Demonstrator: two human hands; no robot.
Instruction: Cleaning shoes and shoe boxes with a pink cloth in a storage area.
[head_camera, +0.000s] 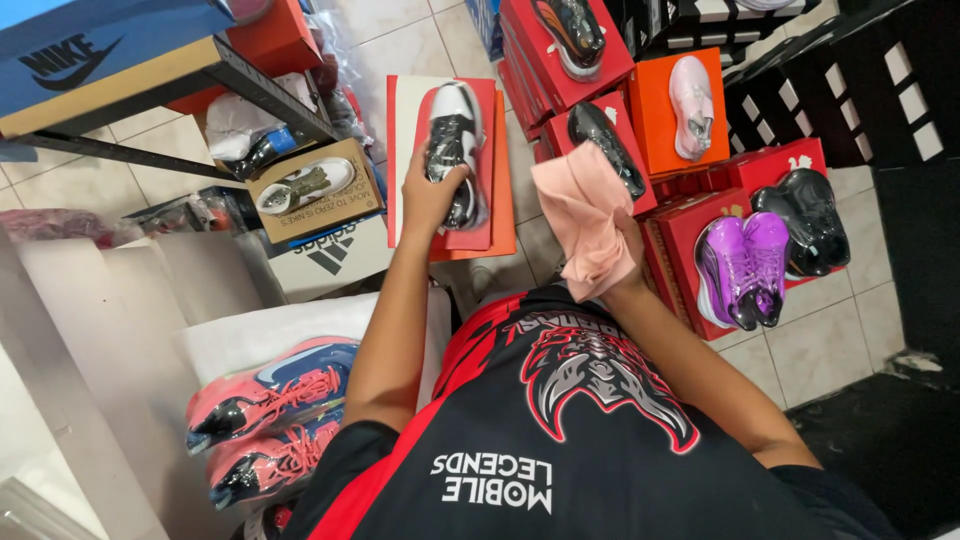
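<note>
My left hand (428, 192) grips a black and white sneaker (452, 140) wrapped in clear plastic, holding it over an open red shoebox (500, 180) on the tiled floor. A pink cloth (590, 215) is bunched in my right hand (625, 245), raised in front of my chest, with most of the hand hidden behind the fabric. The cloth hangs just right of the sneaker and does not touch it.
Red and orange shoeboxes (680, 225) stand stacked to the right, topped with a black shoe (605, 145), a pink shoe (692, 105), purple shoes (742, 268) and a black pair (810, 220). Pink and blue sneakers (270, 410) lie at lower left. A cardboard box (315, 190) and a shelf (150, 90) stand at left.
</note>
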